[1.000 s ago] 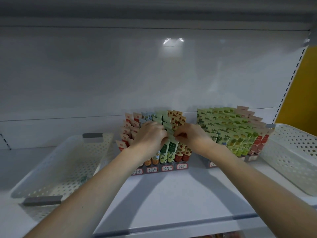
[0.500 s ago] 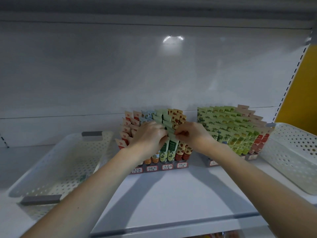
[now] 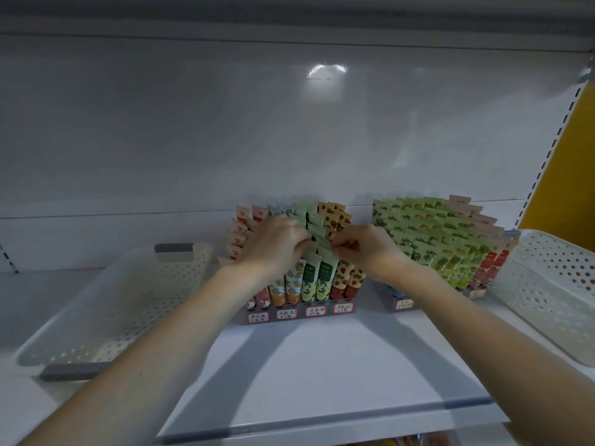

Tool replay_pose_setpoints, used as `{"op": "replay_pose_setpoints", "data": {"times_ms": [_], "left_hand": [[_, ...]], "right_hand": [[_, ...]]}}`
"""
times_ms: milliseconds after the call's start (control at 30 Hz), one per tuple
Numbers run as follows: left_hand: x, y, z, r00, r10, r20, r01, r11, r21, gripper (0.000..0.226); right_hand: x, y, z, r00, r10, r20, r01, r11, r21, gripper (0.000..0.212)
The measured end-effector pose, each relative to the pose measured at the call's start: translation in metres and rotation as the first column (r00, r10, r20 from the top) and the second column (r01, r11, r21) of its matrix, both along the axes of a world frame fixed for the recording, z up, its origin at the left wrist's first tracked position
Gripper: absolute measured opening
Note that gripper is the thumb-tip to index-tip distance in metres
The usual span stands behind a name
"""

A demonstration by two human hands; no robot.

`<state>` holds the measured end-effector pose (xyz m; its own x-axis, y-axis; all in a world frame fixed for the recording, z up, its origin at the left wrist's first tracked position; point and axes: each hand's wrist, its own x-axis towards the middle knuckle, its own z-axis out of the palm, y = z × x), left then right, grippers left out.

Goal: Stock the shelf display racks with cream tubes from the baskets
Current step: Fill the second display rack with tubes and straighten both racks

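Note:
A grey display rack [image 3: 301, 313] with handwritten labels stands mid-shelf, packed with rows of cream tubes in pink, orange, green and red-brown prints. Both my hands rest on top of its green tubes [image 3: 318, 275]. My left hand [image 3: 277, 244] has its fingertips pinched on the flat ends of the light green tubes. My right hand [image 3: 363, 247] pinches the same rows from the right. A second rack [image 3: 402, 304] to the right is filled with several green and red tubes [image 3: 441, 239].
A white perforated basket [image 3: 106, 307] with grey handles lies at the left, and I see no tubes in it. Another white perforated basket [image 3: 547, 284] sits at the far right. The shelf's white back panel rises behind; its front edge [image 3: 322, 420] runs below my arms.
My hands have stayed on the green tubes in the left rack, with only small finger shifts. The view has drifted slightly.

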<state>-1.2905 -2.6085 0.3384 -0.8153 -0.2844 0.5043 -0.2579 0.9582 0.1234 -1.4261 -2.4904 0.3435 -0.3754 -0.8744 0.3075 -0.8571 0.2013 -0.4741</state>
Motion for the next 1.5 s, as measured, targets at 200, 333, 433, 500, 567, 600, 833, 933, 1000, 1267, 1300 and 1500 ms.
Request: {"op": "replay_pose_setpoints", "data": {"times_ms": [200, 333, 433, 500, 567, 600, 833, 933, 1000, 1267, 1300, 1500], "left_hand": [[-0.010, -0.016, 0.018, 0.999, -0.028, 0.035, 0.028, 1.000, 0.003, 0.021], [-0.017, -0.019, 0.017, 0.986, -0.058, 0.153, 0.064, 0.997, -0.037, 0.028], [-0.019, -0.017, 0.017, 0.976, -0.055, 0.212, 0.063, 0.998, -0.029, 0.027], [-0.021, -0.018, 0.017, 0.971, -0.058, 0.231, 0.064, 0.998, -0.017, 0.027], [-0.021, -0.020, 0.016, 0.970, -0.065, 0.235, 0.069, 0.998, -0.009, 0.027], [-0.021, -0.021, 0.015, 0.969, -0.068, 0.235, 0.073, 0.997, -0.010, 0.027], [-0.023, -0.027, 0.011, 0.970, -0.076, 0.231, 0.084, 0.996, -0.022, 0.026], [-0.023, -0.029, 0.010, 0.972, -0.067, 0.223, 0.075, 0.997, -0.030, 0.026], [-0.023, -0.029, 0.009, 0.974, -0.062, 0.219, 0.070, 0.997, -0.029, 0.028], [-0.019, -0.039, 0.023, 0.996, -0.002, 0.090, 0.003, 1.000, -0.003, 0.025], [-0.019, -0.043, 0.027, 0.997, 0.014, 0.072, -0.014, 1.000, 0.002, 0.025], [-0.030, -0.054, 0.031, 0.983, -0.008, 0.182, 0.009, 1.000, -0.005, 0.022]], "right_hand": [[-0.006, -0.010, 0.012, 0.999, -0.037, -0.032, 0.038, 0.999, 0.019, 0.020], [-0.006, -0.015, 0.015, 0.997, -0.011, -0.076, 0.019, 0.995, 0.094, 0.019], [-0.006, -0.018, 0.017, 0.994, 0.010, -0.106, 0.003, 0.992, 0.123, 0.021], [-0.006, -0.020, 0.016, 0.994, 0.022, -0.109, -0.008, 0.991, 0.130, 0.022], [-0.006, -0.022, 0.016, 0.994, 0.023, -0.104, -0.008, 0.991, 0.136, 0.023], [-0.006, -0.023, 0.016, 0.994, 0.030, -0.105, -0.015, 0.990, 0.141, 0.023], [-0.006, -0.024, 0.018, 0.988, 0.095, -0.118, -0.075, 0.984, 0.161, 0.023], [-0.007, -0.025, 0.018, 0.987, 0.104, -0.122, -0.083, 0.983, 0.164, 0.024], [-0.007, -0.025, 0.017, 0.987, 0.103, -0.127, -0.082, 0.984, 0.158, 0.024], [-0.017, -0.027, 0.022, 0.995, 0.072, -0.071, -0.065, 0.993, 0.096, 0.017], [-0.019, -0.029, 0.026, 0.997, 0.047, -0.058, -0.043, 0.997, 0.067, 0.016], [-0.023, -0.045, 0.036, 0.991, 0.041, -0.130, -0.023, 0.990, 0.136, 0.017]]}}
